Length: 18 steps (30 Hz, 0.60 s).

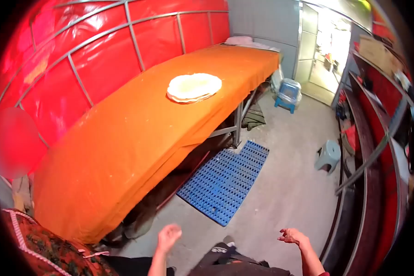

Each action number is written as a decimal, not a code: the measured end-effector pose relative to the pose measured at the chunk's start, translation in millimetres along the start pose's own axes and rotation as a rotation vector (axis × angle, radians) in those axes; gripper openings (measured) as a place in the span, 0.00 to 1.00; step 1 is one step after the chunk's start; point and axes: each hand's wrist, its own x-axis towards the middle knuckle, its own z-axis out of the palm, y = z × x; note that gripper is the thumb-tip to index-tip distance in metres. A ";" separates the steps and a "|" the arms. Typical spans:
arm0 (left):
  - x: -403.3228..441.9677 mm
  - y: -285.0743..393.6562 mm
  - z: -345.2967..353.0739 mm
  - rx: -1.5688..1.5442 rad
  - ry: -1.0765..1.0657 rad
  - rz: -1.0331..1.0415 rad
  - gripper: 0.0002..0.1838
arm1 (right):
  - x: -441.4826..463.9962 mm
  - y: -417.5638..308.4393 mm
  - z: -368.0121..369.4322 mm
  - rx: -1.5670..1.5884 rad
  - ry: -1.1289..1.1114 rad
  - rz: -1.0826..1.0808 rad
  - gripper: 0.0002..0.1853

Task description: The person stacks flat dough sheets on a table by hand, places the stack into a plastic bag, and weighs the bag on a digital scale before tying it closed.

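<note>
My left hand (169, 237) hangs in the air over the floor, near the front edge of the orange-covered table (138, 124); its fingers are smeared by motion and nothing shows in it. On the right, my right hand (293, 235) is held out above the grey floor, fingers loosely bent and apart, holding nothing. Neither hand touches the table. A round, flat stack of pale, thin sheets (194, 87) lies on the orange cover, well beyond both hands.
Ahead on the floor lies a blue slatted mat (225, 179). A grey stool (328, 156) stands by the right-hand shelves (363, 133). A blue stool (288, 94) is near the open doorway (329, 64). Another person's patterned garment (37, 244) shows at lower left.
</note>
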 end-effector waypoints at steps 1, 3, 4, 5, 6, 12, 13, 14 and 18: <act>31.5 33.0 16.9 -0.115 0.056 0.049 0.23 | 26.1 0.1 -31.3 -0.049 -0.069 0.028 0.28; 83.5 74.5 36.4 -0.243 0.030 0.097 0.24 | 71.7 5.9 -85.2 -0.024 -0.059 0.041 0.28; 102.9 89.0 40.8 -0.257 0.049 0.108 0.24 | 89.1 -15.0 -125.5 0.005 0.006 0.108 0.26; 123.7 101.2 44.4 -0.271 0.068 0.126 0.24 | 106.2 -23.9 -160.4 0.118 0.060 0.111 0.26; 146.1 108.5 46.8 -0.287 0.088 0.147 0.24 | 128.8 -28.1 -189.5 0.231 0.114 0.113 0.25; 294.8 143.2 55.8 -0.246 0.296 0.295 0.21 | 331.1 -18.2 -326.7 0.826 0.226 -0.019 0.24; 322.0 152.4 62.5 -0.258 0.306 0.320 0.21 | 365.8 -40.4 -355.1 0.794 0.295 -0.050 0.24; 352.2 161.5 69.1 -0.311 0.302 0.328 0.21 | 398.6 -61.0 -382.2 0.760 0.367 -0.090 0.25; 482.2 193.0 90.4 -0.545 0.315 0.266 0.22 | 535.3 -142.3 -455.6 0.528 0.488 -0.410 0.27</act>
